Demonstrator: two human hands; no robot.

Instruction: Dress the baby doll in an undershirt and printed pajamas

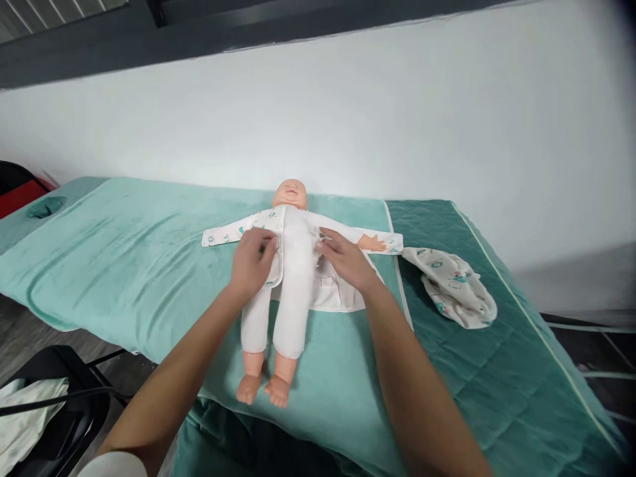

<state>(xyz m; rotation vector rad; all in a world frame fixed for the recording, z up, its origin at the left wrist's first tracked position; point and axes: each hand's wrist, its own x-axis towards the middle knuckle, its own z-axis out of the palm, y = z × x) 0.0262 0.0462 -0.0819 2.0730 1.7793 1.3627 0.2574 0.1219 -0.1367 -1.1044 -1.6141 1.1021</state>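
Observation:
A baby doll (pixel 291 193) lies on its back, its head toward the wall and bare feet toward me. Its torso and legs are white. Under and around it is a printed white baby shirt (pixel 226 234); one front panel lies over the left of the chest, the other is spread out on the right. My left hand (pixel 252 262) is closed with curled fingers at the left panel's edge. My right hand (pixel 346 258) is at the doll's right side, thumb and forefinger pinched on a bit of the shirt, slightly blurred. The doll's hand (pixel 371 242) lies on the right sleeve.
A crumpled printed cloth garment (pixel 460 288) lies on the dark green quilted cover (pixel 497 384) at the right. A light teal towel (pixel 124 265) covers the bed under the doll. A white wall (pixel 318 112) stands behind. A black chair (pixel 79 411) with cloth is at lower left.

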